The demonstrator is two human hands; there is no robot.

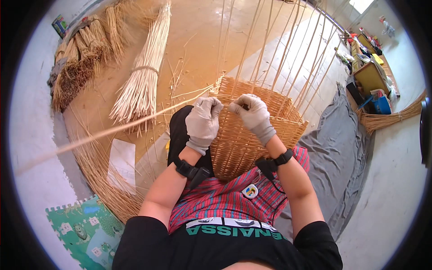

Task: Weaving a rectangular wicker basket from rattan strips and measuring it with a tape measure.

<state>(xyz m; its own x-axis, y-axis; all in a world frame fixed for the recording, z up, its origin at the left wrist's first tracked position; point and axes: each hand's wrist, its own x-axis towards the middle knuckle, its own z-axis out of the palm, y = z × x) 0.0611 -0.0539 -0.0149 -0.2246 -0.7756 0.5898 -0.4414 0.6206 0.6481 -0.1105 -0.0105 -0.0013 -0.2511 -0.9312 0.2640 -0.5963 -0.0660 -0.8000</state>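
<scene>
A half-woven wicker basket (252, 141) rests tilted across my lap, its tall upright stakes (281, 58) fanning away from me. At its near left rim, my left hand (203, 123), in a pale glove, is closed, its fingertips pinching a thin wicker rod. Also gloved, my right hand (253, 116) has its fingers curled in a pinch against the rim's weave; what lies between those fingertips is hidden. One long pale rod (94, 136) runs from the rim past my left hand and out to the lower left, blurred at its near end.
A tied bundle of pale rods (143, 81) lies on the floor ahead left, with darker bundles (85, 54) against the wall. Loose rods (101, 175) curve along my left side by a green foam mat (87, 231). To the right are a grey cloth (335, 153) and a cluttered shelf (371, 74).
</scene>
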